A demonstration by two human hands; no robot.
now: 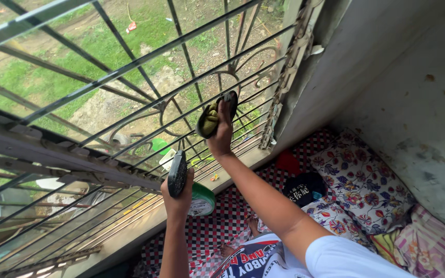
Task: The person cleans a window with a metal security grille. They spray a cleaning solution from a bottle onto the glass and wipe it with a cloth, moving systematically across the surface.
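A black wrought-iron window grille (130, 77) with straight bars and scrollwork is seen from above, filling the upper left of the view, with grass and bare earth beyond it. Below it, a bed covered in red-and-white checked cloth (222, 221) is flanked by a floral-patterned pillow (361, 185) against a stained grey wall (413, 92).

Two bare arms are raised toward the bars. The right hand (221, 136) is held higher and farther out, right up against the grille, its fingers closed around a crumpled yellow-green cloth (209, 118) backed by a dark oval pad; the wad lies just left of and above the palm, its long axis tilted up to the right, roughly along the slanting bars it is pressed to. The left hand (177, 198) is held lower and nearer the sill, clenched about the bottom of a flat black oval object (177, 174) that is stood almost upright, beside the grille's lower rail; contact with the metal cannot be told.

The cloth looks soft, bunched and somewhat soiled. On the sill just right of the left hand, a round green-lidded container (202, 200) is set, and a dark folded garment (305, 189) is left on the bed.
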